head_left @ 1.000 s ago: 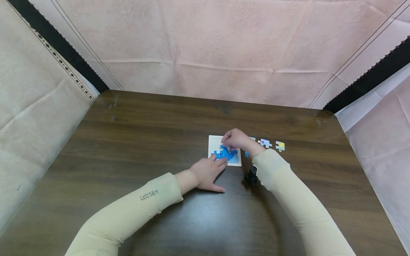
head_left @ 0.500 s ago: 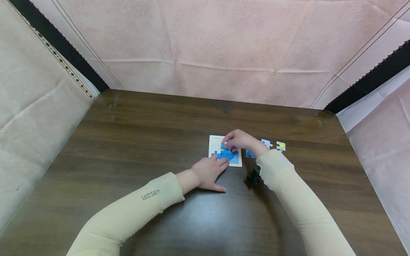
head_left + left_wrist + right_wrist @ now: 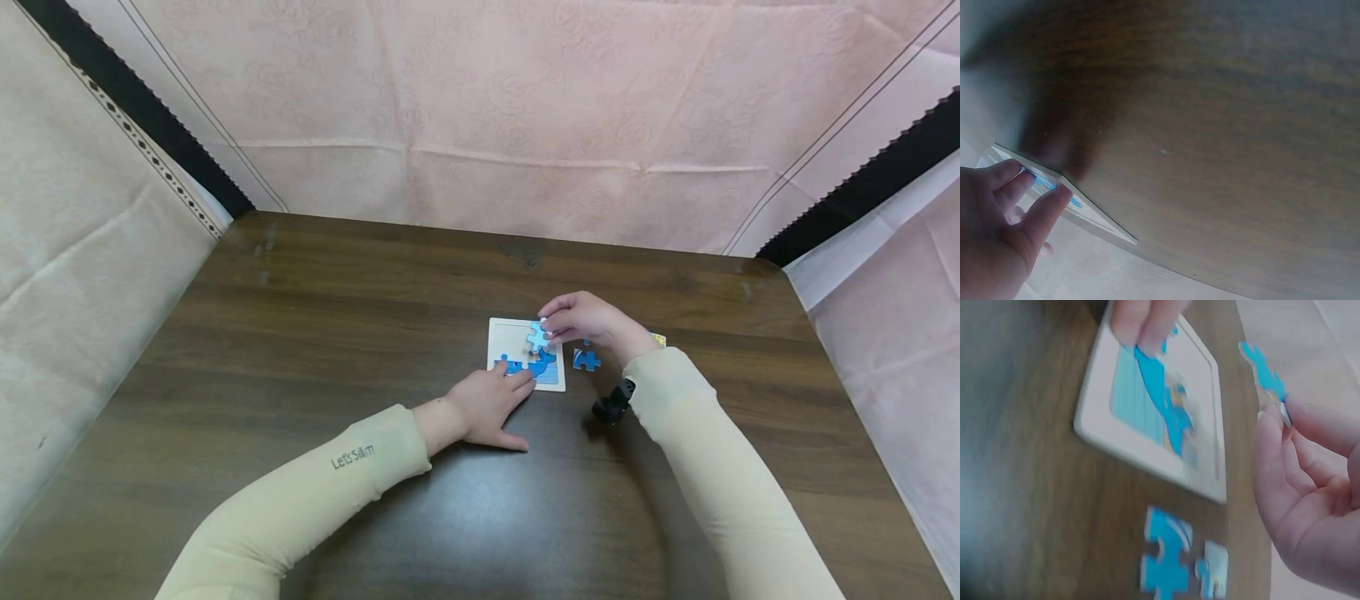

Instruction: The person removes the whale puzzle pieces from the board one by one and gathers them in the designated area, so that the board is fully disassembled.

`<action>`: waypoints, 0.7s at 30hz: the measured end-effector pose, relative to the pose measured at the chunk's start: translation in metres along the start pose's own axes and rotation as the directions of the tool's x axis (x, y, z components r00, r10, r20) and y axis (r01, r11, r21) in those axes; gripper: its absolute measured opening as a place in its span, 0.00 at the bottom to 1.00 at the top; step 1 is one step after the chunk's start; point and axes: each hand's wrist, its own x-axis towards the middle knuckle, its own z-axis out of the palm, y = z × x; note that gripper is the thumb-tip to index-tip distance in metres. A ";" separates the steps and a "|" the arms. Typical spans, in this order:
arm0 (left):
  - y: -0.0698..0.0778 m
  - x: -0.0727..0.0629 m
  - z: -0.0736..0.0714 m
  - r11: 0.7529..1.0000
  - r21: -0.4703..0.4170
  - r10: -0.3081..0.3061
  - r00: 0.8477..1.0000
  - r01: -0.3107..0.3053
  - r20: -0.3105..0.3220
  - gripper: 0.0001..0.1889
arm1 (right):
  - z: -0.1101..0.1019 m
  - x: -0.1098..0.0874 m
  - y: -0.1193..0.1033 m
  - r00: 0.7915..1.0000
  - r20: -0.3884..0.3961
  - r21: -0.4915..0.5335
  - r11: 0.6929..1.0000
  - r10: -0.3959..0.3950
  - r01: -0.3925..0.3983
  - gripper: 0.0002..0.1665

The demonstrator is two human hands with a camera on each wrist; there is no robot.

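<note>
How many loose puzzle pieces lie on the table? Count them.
3 in view: blue piece beside the tray, pale piece beyond the blue, yellow piece past the right sleeve. The right hand may hide more.

Yellow puzzle piece [image 3: 659, 339] partly hidden behind right sleeve [image 3: 697, 425]

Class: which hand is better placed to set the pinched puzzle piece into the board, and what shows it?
Probably the right hand: it already pinches the blue piece, close to the puzzle board. The left hand rests fingers on the board, holding no piece, so seems better suited to steadying.
</note>
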 end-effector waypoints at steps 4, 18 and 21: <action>0.001 -0.001 -0.001 1.000 -0.009 -0.004 1.000 0.004 0.012 0.47 | -0.015 -0.009 0.007 1.000 -0.013 0.027 0.999 0.021 -0.021 0.20; 0.003 -0.003 0.001 1.000 0.009 -0.013 1.000 0.013 -0.003 0.47 | -0.057 -0.041 0.044 0.996 -0.032 0.090 0.992 0.087 -0.084 0.27; 0.003 -0.003 0.001 1.000 0.012 -0.010 1.000 0.010 -0.007 0.47 | -0.064 -0.046 0.052 0.996 -0.021 0.119 0.989 0.089 -0.086 0.27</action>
